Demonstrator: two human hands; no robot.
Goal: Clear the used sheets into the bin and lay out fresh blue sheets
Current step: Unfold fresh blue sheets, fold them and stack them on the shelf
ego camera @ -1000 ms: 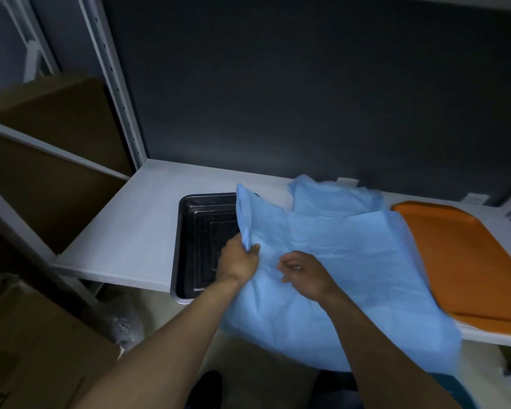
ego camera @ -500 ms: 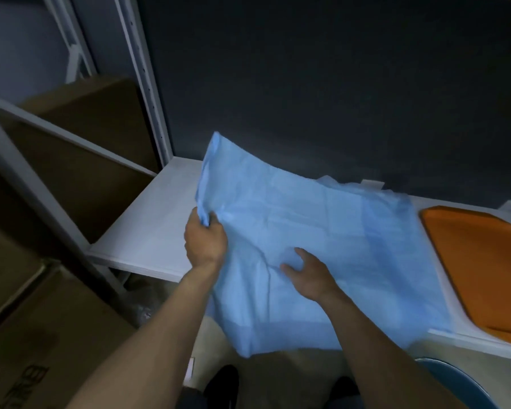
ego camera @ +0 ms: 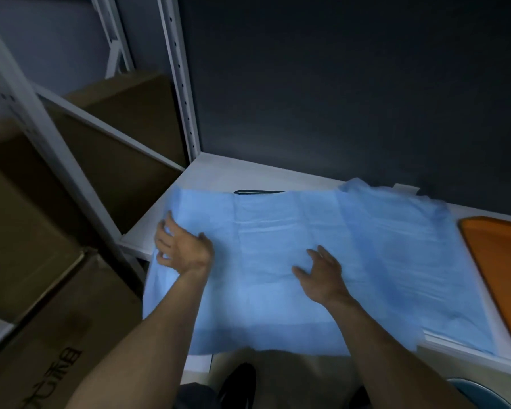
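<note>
Across the middle of the frame a blue sheet point(ego camera: 278, 246) lies spread over a white shelf point(ego camera: 219, 172), its near edge hanging off the shelf's front. The left hand point(ego camera: 183, 249) rests on the sheet's left edge with fingers point(ego camera: 171, 222) splayed and loose, pressing the sheet down and grasping nothing. The right hand point(ego camera: 322, 273) lies flat near the sheet's centre, its fingers also spread and released, palm on the material. To the right the blue looks slightly darker and rumpled at its far corner; whether that is a second sheet or a fold of the same one I cannot tell, as that part is blurred.

At the sheet's far edge a thin strip of a black tray point(ego camera: 258, 191) shows, the rest covered by the sheet. At the right edge of the frame an orange tray point(ego camera: 502, 267) sits on the shelf just beside the blue material. Behind the shelf stands a dark wall point(ego camera: 337, 84), with a white perforated upright point(ego camera: 177, 84) at its left. Cardboard boxes point(ego camera: 42, 290) fill the left and lower left of the frame.
</note>
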